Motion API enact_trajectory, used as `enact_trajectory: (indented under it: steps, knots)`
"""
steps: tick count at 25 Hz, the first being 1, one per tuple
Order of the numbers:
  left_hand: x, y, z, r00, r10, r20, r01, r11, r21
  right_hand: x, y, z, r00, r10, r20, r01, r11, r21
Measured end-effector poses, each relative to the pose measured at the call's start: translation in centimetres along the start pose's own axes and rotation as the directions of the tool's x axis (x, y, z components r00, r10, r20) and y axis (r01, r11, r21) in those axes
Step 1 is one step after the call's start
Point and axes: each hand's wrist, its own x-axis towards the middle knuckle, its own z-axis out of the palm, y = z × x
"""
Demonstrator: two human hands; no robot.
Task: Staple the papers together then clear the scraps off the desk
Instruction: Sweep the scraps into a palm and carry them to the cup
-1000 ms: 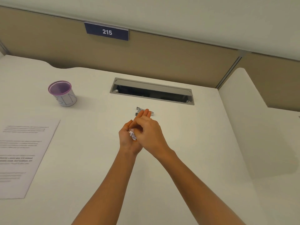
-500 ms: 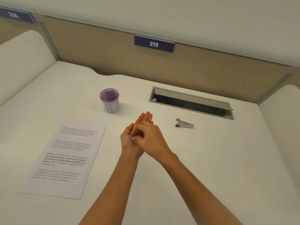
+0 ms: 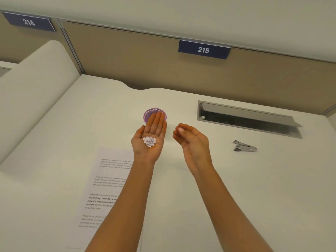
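The left hand (image 3: 156,132) is held palm up above the middle of the tabletop (image 3: 218,188), fingers straight and together, gripping nothing. A small heap of white paper scraps (image 3: 149,141) lies loose in the hollow of that palm, well behind the fingertips and close to the base of the thumb, carried rather than pinched. The fingertips reach over the near rim of a purple-rimmed cup (image 3: 147,115) that stands toward the tabletop's far edge; most of the cup is hidden behind the hand. The right hand (image 3: 193,142) hovers just beside the left, apart from it, palm turned inward with fingers loosely curled and holding nothing. The printed papers (image 3: 107,188) lie flat toward the near left of the tabletop, partly covered by the left forearm; whether they are stapled cannot be told. A metal stapler (image 3: 244,146) rests on the right side of the tabletop, well apart from both hands, just in front of the recessed cable slot (image 3: 245,120) near the far edge. Labels reading 214 (image 3: 29,22) and 215 (image 3: 203,50) sit on the partition behind.
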Motion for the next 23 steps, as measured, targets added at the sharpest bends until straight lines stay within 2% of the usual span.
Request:
enact_trajectory:
  steps: [2,4,8,12,17,23]
  knots:
    - [2.1,2.0,0.8,1.000,0.011,0.012,-0.011,1.000,0.012,1.0,0.8,-0.4,0.992,0.093,-0.088,-0.080,0.987,0.139]
    - [4.3,3.5,1.6,0.999,0.016,0.045,-0.018,0.999,0.036,1.8,1.6,-0.8,0.980,0.147,-0.134,-0.119,0.972,0.201]
    - [8.2,5.9,2.7,0.997,0.048,0.066,-0.055,0.993,0.107,4.4,2.7,-0.7,0.968,0.167,-0.186,-0.131,0.973,0.192]
    - [11.2,7.1,2.9,0.996,0.049,0.073,-0.063,0.978,0.201,8.2,4.1,0.9,0.979,0.059,-0.196,-0.075,0.994,-0.074]
    - [13.7,6.8,2.5,0.995,0.029,0.091,-0.056,0.949,0.311,13.3,6.6,3.4,0.977,-0.038,-0.209,-0.050,0.913,-0.404]
    - [15.3,5.8,1.5,0.994,-0.002,0.110,-0.042,0.919,0.393,15.3,7.8,5.1,0.986,-0.054,-0.160,-0.048,0.822,-0.567]
